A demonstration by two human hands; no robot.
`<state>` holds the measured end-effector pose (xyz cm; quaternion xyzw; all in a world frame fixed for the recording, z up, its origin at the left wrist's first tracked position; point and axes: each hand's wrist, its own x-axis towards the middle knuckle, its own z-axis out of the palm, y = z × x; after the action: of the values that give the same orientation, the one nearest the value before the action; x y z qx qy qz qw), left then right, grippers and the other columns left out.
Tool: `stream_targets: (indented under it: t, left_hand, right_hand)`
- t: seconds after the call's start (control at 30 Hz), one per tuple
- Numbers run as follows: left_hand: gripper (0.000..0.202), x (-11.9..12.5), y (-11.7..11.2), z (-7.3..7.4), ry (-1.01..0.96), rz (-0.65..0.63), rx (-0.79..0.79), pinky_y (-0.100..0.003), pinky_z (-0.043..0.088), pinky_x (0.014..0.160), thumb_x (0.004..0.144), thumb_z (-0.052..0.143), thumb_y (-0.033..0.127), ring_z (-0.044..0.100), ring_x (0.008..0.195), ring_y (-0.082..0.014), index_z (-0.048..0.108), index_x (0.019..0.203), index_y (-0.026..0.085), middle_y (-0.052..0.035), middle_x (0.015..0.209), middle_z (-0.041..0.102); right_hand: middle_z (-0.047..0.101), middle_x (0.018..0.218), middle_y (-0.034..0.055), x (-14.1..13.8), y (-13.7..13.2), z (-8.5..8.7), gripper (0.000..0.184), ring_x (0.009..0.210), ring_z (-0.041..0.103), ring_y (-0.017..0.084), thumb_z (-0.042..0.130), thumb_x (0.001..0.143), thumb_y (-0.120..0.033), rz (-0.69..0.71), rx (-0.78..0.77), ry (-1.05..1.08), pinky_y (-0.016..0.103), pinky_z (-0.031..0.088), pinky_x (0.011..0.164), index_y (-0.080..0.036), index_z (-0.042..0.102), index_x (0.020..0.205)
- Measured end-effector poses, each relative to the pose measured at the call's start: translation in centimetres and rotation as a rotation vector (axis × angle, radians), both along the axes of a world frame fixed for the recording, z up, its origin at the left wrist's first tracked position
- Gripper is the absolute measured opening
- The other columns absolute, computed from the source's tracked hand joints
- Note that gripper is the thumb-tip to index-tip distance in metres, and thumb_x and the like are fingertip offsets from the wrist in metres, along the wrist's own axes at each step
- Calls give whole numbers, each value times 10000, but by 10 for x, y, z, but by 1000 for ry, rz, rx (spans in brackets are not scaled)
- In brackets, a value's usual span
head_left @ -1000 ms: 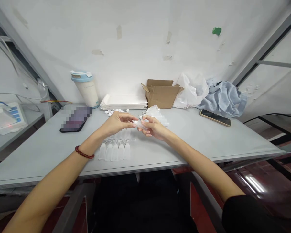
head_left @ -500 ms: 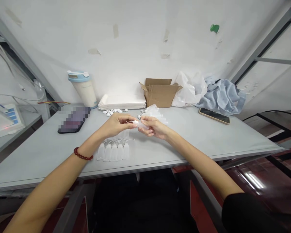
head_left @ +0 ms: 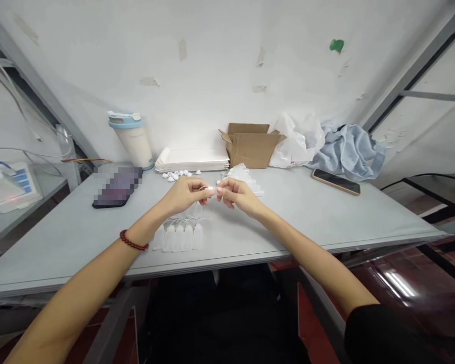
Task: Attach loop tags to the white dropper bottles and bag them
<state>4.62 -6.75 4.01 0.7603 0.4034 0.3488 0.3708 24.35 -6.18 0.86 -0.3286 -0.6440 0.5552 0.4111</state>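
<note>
My left hand (head_left: 185,194) and my right hand (head_left: 237,194) meet above the middle of the grey table (head_left: 326,217), fingertips pinched together on a small clear plastic piece (head_left: 211,189) held between them. Just below my hands lies a row of several small clear plastic bottles (head_left: 179,236) with thin white tethers. Behind my right hand sits a loose pile of the same clear pieces (head_left: 244,177). A scatter of small white caps (head_left: 175,175) lies behind my left hand. A red bead bracelet is on my left wrist.
Along the wall stand a blue-lidded tumbler (head_left: 131,139), a stack of white sheets (head_left: 192,159), an open cardboard box (head_left: 251,145), a white plastic bag (head_left: 298,139) and blue cloth (head_left: 351,151). A phone (head_left: 336,181) lies right, a dark tablet (head_left: 116,188) left.
My hands have closed in on each other; the right hand's fingers rose and now pinch the small clear piece at the tips together with the left.
</note>
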Motion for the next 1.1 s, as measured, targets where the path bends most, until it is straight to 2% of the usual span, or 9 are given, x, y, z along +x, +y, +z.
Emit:
stream_targets:
  t: [0.13, 0.2, 0.37, 0.57, 0.67, 0.77, 0.83, 1.0, 1.1]
  left_hand:
    - [224, 3, -1, -5, -19, -13, 218, -251, 520, 614, 797, 698, 374, 645, 632, -156, 746, 789, 155, -36, 677, 709]
    - [212, 4, -2, -6, -27, -13, 232, -247, 528, 622, 800, 696, 367, 654, 648, -156, 749, 806, 161, -37, 714, 725]
    - [302, 0, 1, -2, 23, -35, 12, -252, 547, 628, 855, 636, 420, 670, 621, -153, 727, 774, 144, -45, 678, 714]
    - [330, -2, 2, 1, -41, -119, -210, -261, 536, 571, 850, 627, 407, 639, 544, -140, 662, 667, 135, -38, 622, 661]
    - [311, -2, 3, 1, -107, -125, -336, -268, 516, 526, 838, 626, 385, 599, 479, -131, 651, 649, 139, -26, 572, 623]
    - [333, -3, 3, 0, -87, -138, -403, -275, 507, 518, 859, 582, 386, 575, 447, -128, 648, 642, 144, -18, 528, 598]
    - [328, -3, 2, 0, -29, -151, -325, -268, 505, 540, 865, 580, 386, 592, 486, -133, 651, 652, 147, -21, 546, 618]
    - [303, 0, -4, -1, 118, -129, 150, -221, 446, 556, 860, 603, 329, 574, 561, -115, 649, 614, 158, -6, 576, 635]
    - [248, 2, -5, -2, 114, -98, 252, -224, 448, 562, 854, 606, 313, 572, 566, -114, 684, 674, 161, -6, 607, 656]
  right_hand:
    - [490, 570, -82, 3, 1, 1, 360, 409, 263, 39, 642, 813, -509, 69, -168, 45, 197, 219, 424, -218, 439, 875]
    - [450, 547, -96, 3, -1, 4, 353, 416, 238, 42, 628, 824, -508, 62, -185, 41, 191, 183, 431, -229, 419, 885]
    - [412, 554, -89, 1, -3, 4, 357, 482, 351, 77, 626, 823, -516, 5, -31, 11, 199, 193, 455, -230, 426, 898]
    - [461, 602, -78, 1, -3, 0, 345, 572, 446, 96, 598, 847, -501, -16, 216, -63, 225, 315, 545, -218, 424, 939]
    - [497, 650, -62, 1, -5, 0, 346, 625, 497, 109, 601, 848, -501, -26, 275, -97, 250, 371, 609, -218, 427, 943]
    - [510, 671, -54, 2, -6, 0, 350, 629, 497, 109, 613, 845, -500, -5, 289, -118, 253, 373, 617, -218, 425, 937]
    - [500, 653, -57, 3, -6, 1, 355, 602, 465, 101, 613, 845, -503, 13, 271, -116, 240, 345, 582, -217, 423, 934]
    - [374, 569, -102, 7, -2, 2, 381, 497, 356, 76, 610, 836, -541, 61, 59, -47, 200, 232, 473, -231, 401, 908]
    - [329, 555, -113, 7, -1, 4, 391, 462, 311, 66, 614, 831, -554, 62, -31, -15, 195, 191, 450, -240, 388, 884]
